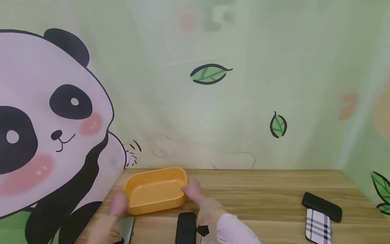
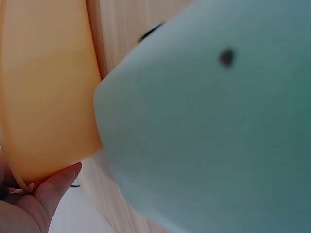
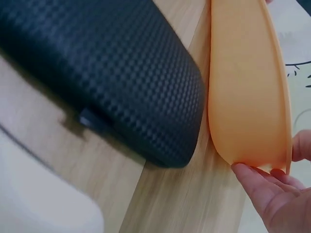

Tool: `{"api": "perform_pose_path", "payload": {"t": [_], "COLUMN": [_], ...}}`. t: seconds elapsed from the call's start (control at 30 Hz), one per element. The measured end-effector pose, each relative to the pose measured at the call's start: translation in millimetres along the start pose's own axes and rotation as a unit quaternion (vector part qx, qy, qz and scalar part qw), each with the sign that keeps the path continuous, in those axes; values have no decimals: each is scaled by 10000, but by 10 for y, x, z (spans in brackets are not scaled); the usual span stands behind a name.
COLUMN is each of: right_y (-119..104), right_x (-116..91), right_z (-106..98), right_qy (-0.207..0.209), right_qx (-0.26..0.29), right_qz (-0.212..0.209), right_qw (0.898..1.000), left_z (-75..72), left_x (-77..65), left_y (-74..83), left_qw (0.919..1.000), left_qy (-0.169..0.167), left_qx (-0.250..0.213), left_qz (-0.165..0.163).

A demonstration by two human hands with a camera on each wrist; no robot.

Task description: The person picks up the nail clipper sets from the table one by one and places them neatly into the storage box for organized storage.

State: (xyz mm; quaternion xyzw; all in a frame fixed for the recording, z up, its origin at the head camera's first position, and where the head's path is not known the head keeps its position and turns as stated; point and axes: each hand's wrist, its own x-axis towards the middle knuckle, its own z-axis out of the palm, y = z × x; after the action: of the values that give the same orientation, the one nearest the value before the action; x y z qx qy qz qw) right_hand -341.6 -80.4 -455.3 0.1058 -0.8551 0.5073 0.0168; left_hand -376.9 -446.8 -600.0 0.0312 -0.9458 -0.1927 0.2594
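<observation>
An orange plastic bin (image 1: 156,189), empty inside, sits on the wooden table toward the back left, tilted slightly in the head view. My left hand (image 1: 118,203) holds its left end; in the left wrist view the thumb (image 2: 60,187) presses the outer wall below the rim. At the other end my right hand (image 1: 193,190) pinches the rim, with fingertips (image 3: 250,177) against the outer wall in the right wrist view. A black textured case (image 3: 112,73) lies just in front of the bin. Close by the left hand is a mint-green case (image 2: 204,121).
Another black case (image 1: 322,206) and a plaid black-and-white case (image 1: 318,225) lie touching at the right of the table. A white rounded object (image 3: 43,194) lies near the right wrist. Behind the table stands a green backdrop (image 1: 243,101) with a panda print.
</observation>
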Motion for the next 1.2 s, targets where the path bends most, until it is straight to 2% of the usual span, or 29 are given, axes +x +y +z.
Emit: {"api": "perform_pose_path", "payload": {"t": [0.03,0.07,0.1,0.13,0.2,0.27,0.3,0.37,0.43,0.47,0.5,0.6,0.67,0.7,0.73,0.8,0.83,0.9,0.93,1.03,1.1,1.13,1.17,1.2], "right_y": [12,24,34,50,78,104,115,137,156,162,162,170,236,316,496,939,1178,1605,1757,1592,1609,1656,1744,2019], "right_x": [2,5,4,9,22,35,41,51,49,47,44,52,95,146,261,550,703,985,1087,991,993,1034,1110,1326], "right_z": [-3,-8,-16,-19,-30,-49,-60,-80,-102,-112,-124,-151,-140,-117,-44,137,232,394,447,289,239,233,252,364], "right_qy": [36,72,95,118,185,260,287,324,365,376,392,427,499,565,666,855,1008,1240,1286,990,854,707,575,514], "right_qx": [-84,-144,-169,-229,-316,-347,-356,-383,-403,-417,-435,-625,-950,-1171,-1336,-1545,-1680,-1733,-1718,-1801,-1787,-1785,-1829,-1843], "right_qz": [43,39,8,-14,-83,-165,-169,-149,-169,-180,-217,-438,-713,-912,-1145,-1532,-1774,-2111,-2171,-1836,-1915,-1801,-1669,-1611], "right_qw": [9999,9999,9998,9997,9993,9989,9988,9986,9984,9983,9980,9962,9917,9873,9822,9723,9644,9539,9523,9613,9613,9647,9672,9682], "left_z": [-13,78,120,127,118,223,334,447,616,550,502,-218,-711,-851,-982,-877,-743,-554,-450,-161,-32,61,104,123], "left_x": [-9,16,9,3,13,46,69,106,128,118,96,-88,-202,-243,-275,-253,-234,-181,-151,-72,-33,-19,-7,8], "left_y": [45,-13,-22,-12,52,20,-62,-122,-237,-140,-45,822,1396,1574,1728,1673,1570,1445,1370,1161,1067,990,968,972], "left_qw": [10000,10000,9994,9994,9999,9999,9999,9999,9977,9988,9979,9997,9974,9970,9944,9934,9965,9967,9966,9982,9980,9994,9995,9992], "left_qy": [-44,-12,228,234,-73,-69,96,1,352,178,298,-135,-538,-572,-798,-828,-602,-579,-580,-439,-439,-233,-197,-253], "left_qx": [-25,45,132,38,-138,-134,-52,83,302,281,357,189,81,59,-4,-18,-1,-11,-45,-31,-26,22,27,-22], "left_qz": [0,4,221,241,44,-40,111,122,490,370,455,-14,-468,-514,-687,-790,-580,-564,-577,-413,-452,-239,-230,-317]}}
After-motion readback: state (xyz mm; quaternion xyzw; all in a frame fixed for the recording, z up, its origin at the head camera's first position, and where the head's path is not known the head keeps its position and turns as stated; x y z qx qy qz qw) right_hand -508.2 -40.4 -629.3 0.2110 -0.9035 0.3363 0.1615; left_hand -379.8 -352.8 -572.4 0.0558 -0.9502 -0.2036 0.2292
